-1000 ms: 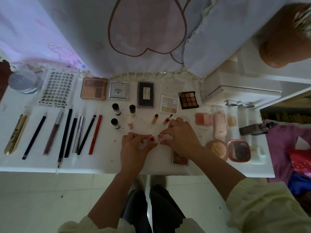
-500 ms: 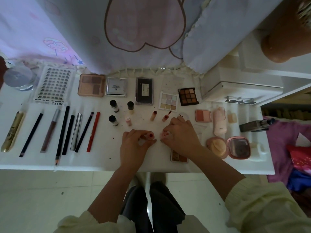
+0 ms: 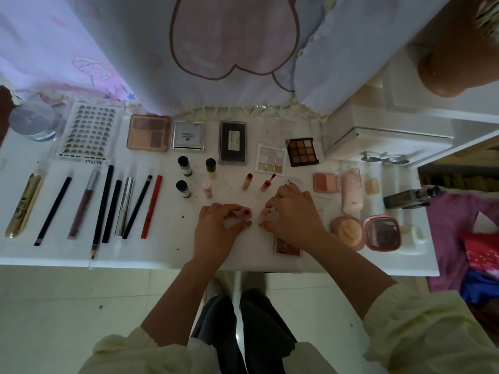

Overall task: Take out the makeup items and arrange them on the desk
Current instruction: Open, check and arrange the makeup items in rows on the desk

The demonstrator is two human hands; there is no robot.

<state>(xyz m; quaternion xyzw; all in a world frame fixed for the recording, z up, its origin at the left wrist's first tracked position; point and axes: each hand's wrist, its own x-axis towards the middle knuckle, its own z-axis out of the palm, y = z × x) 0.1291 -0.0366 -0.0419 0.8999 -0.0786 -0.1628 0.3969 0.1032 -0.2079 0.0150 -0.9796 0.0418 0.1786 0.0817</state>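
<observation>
My left hand (image 3: 216, 230) grips a small lip tint tube (image 3: 244, 213) with a dark red tip, just above the white desk (image 3: 162, 252). My right hand (image 3: 294, 214) holds its pale pink cap (image 3: 266, 215) a short gap to the right of the tube. Laid out behind are two lip tints (image 3: 247, 181), small bottles (image 3: 184, 166), eyeshadow palettes (image 3: 148, 132) and a row of pencils (image 3: 104, 209) on the left. A small palette (image 3: 286, 249) lies partly hidden under my right wrist.
A lash tray (image 3: 90, 133) and a round jar (image 3: 32, 121) sit at the back left. Blush compacts (image 3: 325, 182), a puff (image 3: 347, 231) and a mirror compact (image 3: 382, 232) lie on the right, beside a dark bottle (image 3: 409, 198). A curtain (image 3: 216, 49) hangs behind the desk.
The tube in my left hand and the cap in my right hand have drawn slightly apart. The items on the desk have not moved.
</observation>
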